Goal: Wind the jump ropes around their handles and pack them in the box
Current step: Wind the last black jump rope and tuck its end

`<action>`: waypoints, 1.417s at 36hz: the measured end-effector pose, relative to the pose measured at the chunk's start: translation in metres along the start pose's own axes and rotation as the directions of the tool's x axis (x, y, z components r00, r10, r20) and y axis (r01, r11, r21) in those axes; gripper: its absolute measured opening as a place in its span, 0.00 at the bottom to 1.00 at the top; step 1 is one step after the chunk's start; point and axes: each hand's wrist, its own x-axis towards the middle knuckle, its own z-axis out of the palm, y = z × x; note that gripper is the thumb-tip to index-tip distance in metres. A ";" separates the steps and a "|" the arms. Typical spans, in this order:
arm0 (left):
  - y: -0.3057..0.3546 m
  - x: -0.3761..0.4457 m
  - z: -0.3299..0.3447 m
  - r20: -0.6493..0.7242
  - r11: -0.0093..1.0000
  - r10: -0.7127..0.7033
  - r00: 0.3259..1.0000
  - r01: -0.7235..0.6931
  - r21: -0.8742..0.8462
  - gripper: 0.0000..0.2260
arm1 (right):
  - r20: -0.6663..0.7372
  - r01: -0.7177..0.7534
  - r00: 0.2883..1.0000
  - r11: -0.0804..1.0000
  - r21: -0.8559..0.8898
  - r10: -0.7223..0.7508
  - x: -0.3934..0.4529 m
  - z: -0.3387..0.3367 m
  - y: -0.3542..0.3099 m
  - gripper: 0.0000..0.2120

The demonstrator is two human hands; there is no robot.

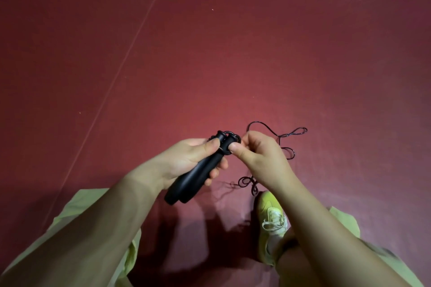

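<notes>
Left hand [186,161] gripping black handles [186,182], dark red floor [210,42], pale seam line [130,46]

Dim, warm lighting is brightest at the centre of the red floor [233,53], darkens toward the corners, casts shadows near the bottom edge, with wide-angle bending.

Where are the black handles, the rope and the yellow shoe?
black handles [186,178], head view, middle of the shafts below the left hand.
rope [292,133], head view, loop lying on the red floor.
yellow shoe [267,202], head view, the toe.
</notes>
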 end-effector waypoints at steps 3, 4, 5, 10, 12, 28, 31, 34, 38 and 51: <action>-0.003 0.001 0.004 -0.064 0.995 -0.029 0.998 0.034 0.089 0.15 | -0.024 -0.015 1.000 0.991 -0.136 0.012 -0.002 0.003 0.002 0.17; -0.004 0.001 0.005 -0.079 0.992 -0.042 0.996 0.051 0.115 0.13 | -0.026 -0.022 0.999 0.984 -0.175 0.018 -0.002 0.004 0.003 0.17; -0.006 0.002 0.006 -0.096 0.987 -0.051 0.994 0.065 0.144 0.12 | -0.030 -0.033 0.999 0.978 -0.207 0.027 -0.003 0.006 0.003 0.18; -0.008 0.005 0.005 -0.189 0.954 -0.007 0.982 0.063 0.292 0.11 | -0.029 -0.096 0.995 0.953 -0.286 0.091 -0.003 0.012 -0.002 0.22; -0.007 0.007 0.004 -0.204 0.932 0.023 0.979 0.052 0.358 0.08 | -0.011 -0.095 0.995 0.945 -0.313 0.096 -0.004 0.012 -0.004 0.23; -0.016 0.015 -0.016 -0.235 0.659 -0.011 0.972 0.184 0.729 0.07 | 0.471 0.289 0.882 0.775 -0.562 0.012 -0.010 -0.025 -0.030 0.09; -0.021 0.017 -0.005 -0.181 0.594 -0.062 0.982 0.182 0.784 0.07 | 0.493 0.267 0.869 0.872 -0.410 -0.034 -0.013 -0.028 -0.036 0.03; -0.023 0.013 0.012 -0.020 0.590 -0.141 0.990 0.100 0.801 0.08 | 0.511 0.145 0.859 0.969 -0.198 -0.024 -0.011 -0.030 -0.037 0.06; -0.017 0.003 0.027 0.123 0.584 -0.200 0.972 0.017 0.811 0.11 | 0.514 -0.033 0.857 0.994 0.108 -0.027 -0.007 -0.034 -0.031 0.13; -0.015 -0.007 0.022 0.342 0.999 -0.025 0.939 0.007 0.053 0.33 | 0.415 -0.299 0.908 0.767 0.567 0.046 0.004 -0.010 -0.011 0.20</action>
